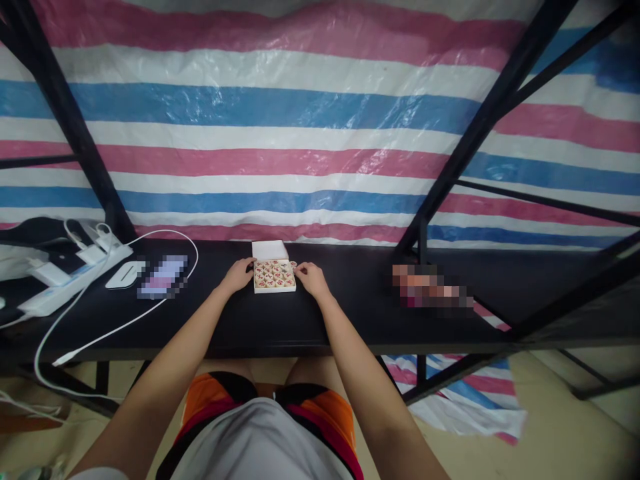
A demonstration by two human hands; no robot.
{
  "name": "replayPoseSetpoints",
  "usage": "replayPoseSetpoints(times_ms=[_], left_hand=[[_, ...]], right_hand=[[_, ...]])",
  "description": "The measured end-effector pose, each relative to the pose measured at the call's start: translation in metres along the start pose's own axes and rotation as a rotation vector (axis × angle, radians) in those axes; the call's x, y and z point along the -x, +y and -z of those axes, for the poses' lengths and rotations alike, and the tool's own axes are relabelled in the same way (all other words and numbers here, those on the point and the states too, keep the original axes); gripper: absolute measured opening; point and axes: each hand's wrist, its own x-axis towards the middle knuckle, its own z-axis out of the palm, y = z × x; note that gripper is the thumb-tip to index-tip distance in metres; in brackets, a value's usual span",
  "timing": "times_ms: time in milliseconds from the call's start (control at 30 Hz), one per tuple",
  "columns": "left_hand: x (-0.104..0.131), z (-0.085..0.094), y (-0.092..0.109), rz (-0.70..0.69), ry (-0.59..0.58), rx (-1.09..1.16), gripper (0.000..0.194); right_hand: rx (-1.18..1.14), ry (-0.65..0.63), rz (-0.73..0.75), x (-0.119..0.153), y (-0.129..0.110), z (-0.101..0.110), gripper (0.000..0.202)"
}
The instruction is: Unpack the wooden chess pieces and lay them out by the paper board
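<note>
A small white box [275, 290] sits on the black desk in front of me, with its lid flap [269, 251] folded back toward the wall. Round Chinese chess pieces [269, 275] fill it in rows, most with red characters and at least one with a dark character. At the box's left side, my left hand [238, 275] has its fingers curled against the edge. My right hand [312, 278] pinches a Chinese chess piece [293, 265] by the box's upper right corner; the fingers partly cover it.
To the left lie a phone [164, 276], a white flat device [125, 274] and a power strip [75, 279] with chargers. A white cable [117, 325] loops over the desk [280, 323]. On the right is a pixelated item [430, 287]. Black metal posts [460, 157] frame a striped sheet [275, 107].
</note>
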Motion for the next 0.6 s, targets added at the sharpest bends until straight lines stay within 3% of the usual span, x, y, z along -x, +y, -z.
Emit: replayPoseSetpoints(times_ms=[167, 367, 600], left_hand=[[0.0, 0.0, 0.001, 0.004, 0.005, -0.001, 0.043], [0.002, 0.002, 0.004, 0.01, 0.008, 0.004, 0.043], [0.002, 0.001, 0.003, 0.013, 0.017, 0.005, 0.043]], right_hand=[[-0.092, 0.054, 0.116, 0.005, -0.016, 0.006, 0.013], [-0.14, -0.127, 0.274, 0.013, -0.034, 0.01, 0.011], [-0.147, -0.163, 0.227, 0.012, -0.031, 0.008, 0.019]])
